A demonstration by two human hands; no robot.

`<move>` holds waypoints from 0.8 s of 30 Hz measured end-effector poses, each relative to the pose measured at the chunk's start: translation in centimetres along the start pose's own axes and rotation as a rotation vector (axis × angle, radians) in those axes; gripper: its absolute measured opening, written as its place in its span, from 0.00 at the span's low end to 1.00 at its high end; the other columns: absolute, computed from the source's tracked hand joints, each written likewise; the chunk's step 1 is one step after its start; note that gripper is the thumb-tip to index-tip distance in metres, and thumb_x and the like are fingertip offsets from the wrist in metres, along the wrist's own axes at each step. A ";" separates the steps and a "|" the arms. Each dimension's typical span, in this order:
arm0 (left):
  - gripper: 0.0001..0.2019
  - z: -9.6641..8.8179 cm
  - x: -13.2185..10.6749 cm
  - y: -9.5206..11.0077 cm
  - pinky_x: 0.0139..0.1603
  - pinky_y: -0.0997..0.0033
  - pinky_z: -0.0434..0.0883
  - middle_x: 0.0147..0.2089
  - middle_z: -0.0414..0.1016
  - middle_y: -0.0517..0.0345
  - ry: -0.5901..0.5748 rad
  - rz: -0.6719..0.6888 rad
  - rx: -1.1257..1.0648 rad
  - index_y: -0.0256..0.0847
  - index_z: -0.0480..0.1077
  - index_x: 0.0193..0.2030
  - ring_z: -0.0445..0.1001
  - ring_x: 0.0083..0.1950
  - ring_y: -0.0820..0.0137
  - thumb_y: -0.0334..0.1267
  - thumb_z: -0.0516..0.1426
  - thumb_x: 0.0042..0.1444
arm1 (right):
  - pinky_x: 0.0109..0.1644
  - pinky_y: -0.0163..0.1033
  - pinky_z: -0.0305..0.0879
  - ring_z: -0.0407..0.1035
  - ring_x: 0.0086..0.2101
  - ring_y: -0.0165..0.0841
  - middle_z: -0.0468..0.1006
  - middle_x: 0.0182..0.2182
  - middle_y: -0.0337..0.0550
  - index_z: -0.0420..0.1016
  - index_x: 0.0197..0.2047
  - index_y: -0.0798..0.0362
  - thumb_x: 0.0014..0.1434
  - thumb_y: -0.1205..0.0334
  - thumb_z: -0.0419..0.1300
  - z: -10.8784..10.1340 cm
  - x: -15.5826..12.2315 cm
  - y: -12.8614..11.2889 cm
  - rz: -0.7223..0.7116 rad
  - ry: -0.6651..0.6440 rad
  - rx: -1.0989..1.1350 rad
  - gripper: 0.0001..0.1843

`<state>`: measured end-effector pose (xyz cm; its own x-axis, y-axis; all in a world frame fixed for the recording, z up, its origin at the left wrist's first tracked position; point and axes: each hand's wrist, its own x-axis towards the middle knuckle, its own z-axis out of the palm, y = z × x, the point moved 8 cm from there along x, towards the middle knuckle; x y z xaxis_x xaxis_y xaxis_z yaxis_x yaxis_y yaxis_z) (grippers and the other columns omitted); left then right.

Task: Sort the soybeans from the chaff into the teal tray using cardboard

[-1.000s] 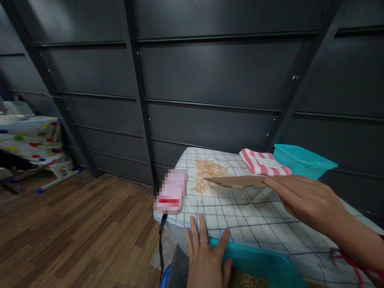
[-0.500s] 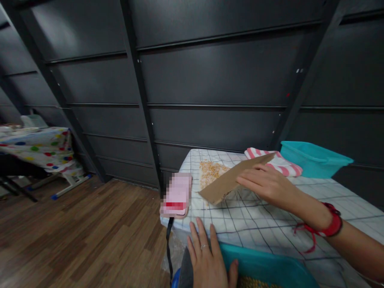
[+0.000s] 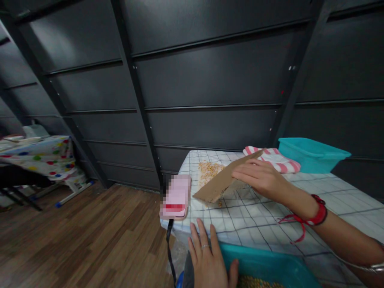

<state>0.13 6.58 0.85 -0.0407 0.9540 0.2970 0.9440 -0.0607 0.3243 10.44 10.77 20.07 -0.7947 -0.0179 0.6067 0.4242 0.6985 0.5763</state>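
Observation:
My right hand (image 3: pixel 258 176) grips the upper edge of a flat piece of brown cardboard (image 3: pixel 220 182), which stands tilted on the checked tablecloth. Beyond and left of the cardboard lies a spread of yellow kernels or beans (image 3: pixel 210 170); a few more lie near its lower edge. A clear plastic sheet or bag seems to show beneath my right hand, partly hidden. With fingers spread, my left hand (image 3: pixel 208 256) rests at the left rim of a teal basin (image 3: pixel 264 256). Inside that basin are more yellowish kernels (image 3: pixel 258 282).
A pink phone (image 3: pixel 177 196) lies at the table's left edge, a black strap (image 3: pixel 168 244) hanging below it. At the back right are a folded pink-striped cloth (image 3: pixel 285 162) and a turquoise tub (image 3: pixel 312 156). A dark panelled wall (image 3: pixel 210 80) stands behind. Another table (image 3: pixel 45 152) is far left.
My right hand and the cardboard have shifted slightly left and toward me. A few kernels now show at the cardboard's near side. My left hand has stayed in place.

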 end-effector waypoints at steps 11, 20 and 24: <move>0.31 -0.1 0.2 1.6 0.59 0.37 0.49 0.65 0.46 0.33 -0.024 -0.016 0.014 0.29 0.58 0.59 0.41 0.64 0.41 0.41 0.54 0.48 | 0.44 0.43 0.64 0.68 0.40 0.32 0.76 0.35 0.41 0.65 0.44 0.52 0.54 0.80 0.44 -0.9 -5.1 3.2 0.082 0.039 0.169 0.20; 0.31 0.1 0.1 3.7 0.59 0.39 0.49 0.65 0.45 0.34 -0.044 -0.012 0.091 0.28 0.56 0.59 0.39 0.64 0.43 0.41 0.53 0.49 | 0.43 0.43 0.61 0.66 0.37 0.31 0.75 0.33 0.41 0.66 0.42 0.52 0.56 0.77 0.45 -0.3 -7.1 3.6 0.149 0.191 0.105 0.16; 0.31 0.5 -0.1 4.1 0.59 0.38 0.50 0.65 0.46 0.36 -0.028 0.005 0.121 0.31 0.56 0.60 0.39 0.64 0.44 0.41 0.53 0.49 | 0.45 0.43 0.59 0.65 0.36 0.30 0.74 0.32 0.40 0.66 0.41 0.53 0.53 0.79 0.45 -0.8 -8.0 3.3 0.138 0.212 0.109 0.17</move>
<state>4.19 6.43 1.71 -0.0285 0.9618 0.2721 0.9769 -0.0308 0.2113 18.57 12.67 17.55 -0.6193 -0.0585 0.7830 0.4637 0.7775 0.4248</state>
